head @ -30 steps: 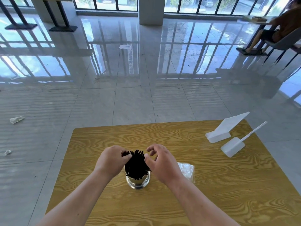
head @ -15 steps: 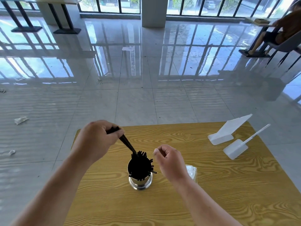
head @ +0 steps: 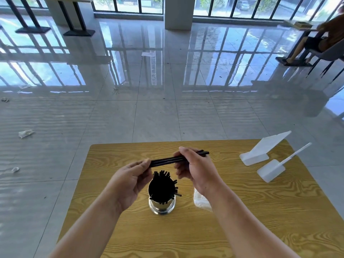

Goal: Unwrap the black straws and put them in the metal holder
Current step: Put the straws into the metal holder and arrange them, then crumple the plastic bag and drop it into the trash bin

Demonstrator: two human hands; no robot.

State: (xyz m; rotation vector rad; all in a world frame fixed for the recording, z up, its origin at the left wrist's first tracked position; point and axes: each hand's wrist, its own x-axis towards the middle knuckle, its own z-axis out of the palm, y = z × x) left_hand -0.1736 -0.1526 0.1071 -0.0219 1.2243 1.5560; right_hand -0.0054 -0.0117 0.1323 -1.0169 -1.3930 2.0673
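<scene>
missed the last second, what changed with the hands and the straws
The left hand drew a few black straws up out of the metal holder. The right hand then rose and gripped them too; both now hold them level above it. The holder, the straws left in it, the clear wrapper and the white plastic stands stayed put.

Cafeteria-like hall, glossy tiled floor (head: pixel 152 116), wall of windows (head: pixel 128 4), wooden table (head: pixel 260 211), spare table bases (head: pixel 79 32)

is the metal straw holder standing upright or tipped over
Upright. The metal holder stands on its base on the table, with black straws sticking up out of its mouth.
</scene>
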